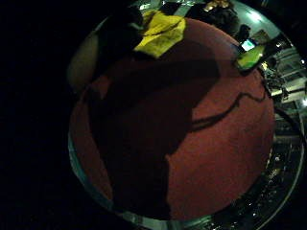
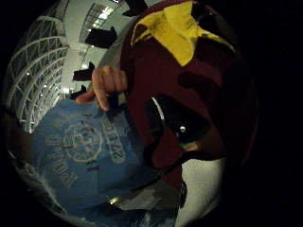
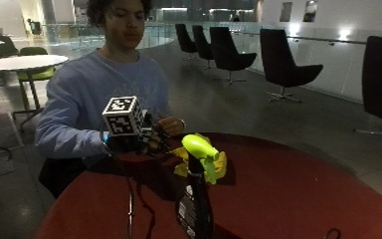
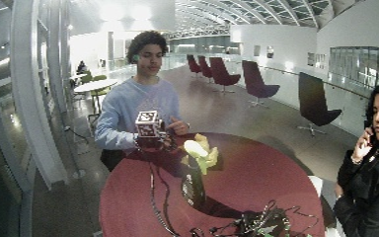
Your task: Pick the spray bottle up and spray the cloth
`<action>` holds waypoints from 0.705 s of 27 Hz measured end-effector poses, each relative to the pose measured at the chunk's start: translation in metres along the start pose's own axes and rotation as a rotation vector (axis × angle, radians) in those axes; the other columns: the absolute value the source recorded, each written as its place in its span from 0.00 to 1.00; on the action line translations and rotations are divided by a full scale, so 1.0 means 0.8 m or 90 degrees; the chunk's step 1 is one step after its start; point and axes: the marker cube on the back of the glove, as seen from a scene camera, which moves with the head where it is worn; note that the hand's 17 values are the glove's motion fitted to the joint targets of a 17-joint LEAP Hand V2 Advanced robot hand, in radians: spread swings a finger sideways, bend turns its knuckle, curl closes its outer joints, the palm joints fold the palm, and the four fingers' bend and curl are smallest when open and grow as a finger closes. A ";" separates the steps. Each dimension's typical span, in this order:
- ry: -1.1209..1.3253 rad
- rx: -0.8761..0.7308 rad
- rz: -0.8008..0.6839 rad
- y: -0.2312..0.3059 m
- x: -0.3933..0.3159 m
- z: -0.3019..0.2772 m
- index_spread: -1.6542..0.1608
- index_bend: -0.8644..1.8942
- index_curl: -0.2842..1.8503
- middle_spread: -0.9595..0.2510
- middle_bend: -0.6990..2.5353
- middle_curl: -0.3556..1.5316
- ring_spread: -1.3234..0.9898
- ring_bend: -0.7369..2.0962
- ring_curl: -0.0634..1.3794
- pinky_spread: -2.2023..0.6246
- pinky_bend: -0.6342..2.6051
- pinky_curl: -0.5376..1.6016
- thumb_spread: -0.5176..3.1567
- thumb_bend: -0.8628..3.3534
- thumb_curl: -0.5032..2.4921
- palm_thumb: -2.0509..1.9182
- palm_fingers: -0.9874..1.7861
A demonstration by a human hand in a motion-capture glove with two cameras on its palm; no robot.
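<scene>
A dark spray bottle with lime-green trigger head stands upright, apart from the grip; a crumpled yellow cloth lies between them.

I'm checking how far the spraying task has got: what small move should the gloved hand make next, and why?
Probably reach forward across the table toward the spray bottle. The bottle stands upright and untouched, while the gloved right hand is near the table's edge by the person's chest, holding nothing. The yellow cloth lies just behind the bottle, unsprayed as far as shows.

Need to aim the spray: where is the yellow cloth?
In the outside view the yellow cloth lies on the red table, behind the spray bottle, near the gloved right hand.
</scene>
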 end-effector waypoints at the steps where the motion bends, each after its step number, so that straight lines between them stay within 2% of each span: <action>1: -0.016 0.022 0.016 -0.004 0.007 -0.006 0.73 0.37 0.27 0.78 0.32 0.34 0.60 0.38 0.20 0.86 0.25 0.34 0.44 0.24 0.24 0.64 0.56; 5: -0.128 0.128 0.086 -0.022 0.042 -0.033 0.72 0.35 0.26 0.78 0.31 0.34 0.59 0.40 0.22 0.86 0.26 0.35 0.44 0.23 0.24 0.64 0.56; 12: -0.412 0.303 0.188 -0.064 0.114 -0.065 0.72 0.33 0.23 0.78 0.31 0.36 0.59 0.42 0.24 0.86 0.28 0.37 0.44 0.22 0.25 0.64 0.55; 19: -0.451 0.399 0.304 -0.105 0.186 -0.072 0.72 0.34 0.22 0.78 0.31 0.37 0.59 0.43 0.25 0.86 0.30 0.39 0.44 0.21 0.25 0.64 0.54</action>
